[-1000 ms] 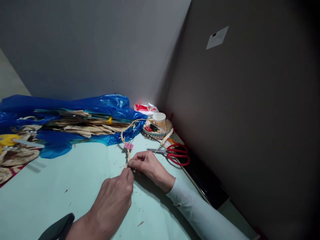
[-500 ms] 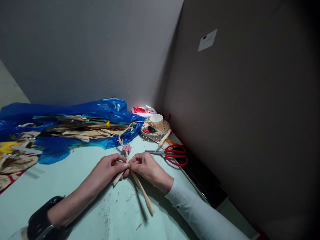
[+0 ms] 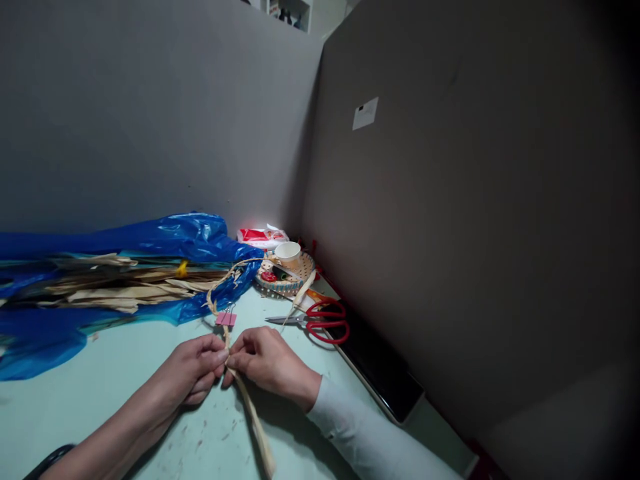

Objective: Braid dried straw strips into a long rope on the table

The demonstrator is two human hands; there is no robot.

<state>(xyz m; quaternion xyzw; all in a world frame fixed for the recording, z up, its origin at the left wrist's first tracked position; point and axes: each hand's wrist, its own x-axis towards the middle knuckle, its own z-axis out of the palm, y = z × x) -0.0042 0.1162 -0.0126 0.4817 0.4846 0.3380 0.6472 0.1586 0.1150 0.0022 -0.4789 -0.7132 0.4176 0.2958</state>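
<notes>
A thin cord of pale dried plant strips (image 3: pixel 213 291) curves from the basket down to between my hands. A pink binder clip (image 3: pixel 227 319) grips it just beyond my fingers. My left hand (image 3: pixel 200 367) pinches the cord from the left, thumb against fingertips. From the other side my right hand (image 3: pixel 267 363) pinches the same spot, and the fingertips of both hands nearly touch. Out from under my right fingers hangs a loose dried strip (image 3: pixel 254 420), trailing toward me. Scissors with red handles (image 3: pixel 327 322) lie half open beyond my right hand.
At the left, a blue plastic bag (image 3: pixel 190 233) lies open around a bundle of dried strips (image 3: pixel 125 287). A woven basket (image 3: pixel 303 270) with a white cup (image 3: pixel 288 252) stands in the corner, a red-white packet (image 3: pixel 263 236) behind it. A black flat device (image 3: pixel 373 363) lies along the right wall.
The view has swung right and tipped up, so everything sits further left and a shelf appears on top. Both hands keep pinching the cord; the short strip below my left hand no longer shows.
</notes>
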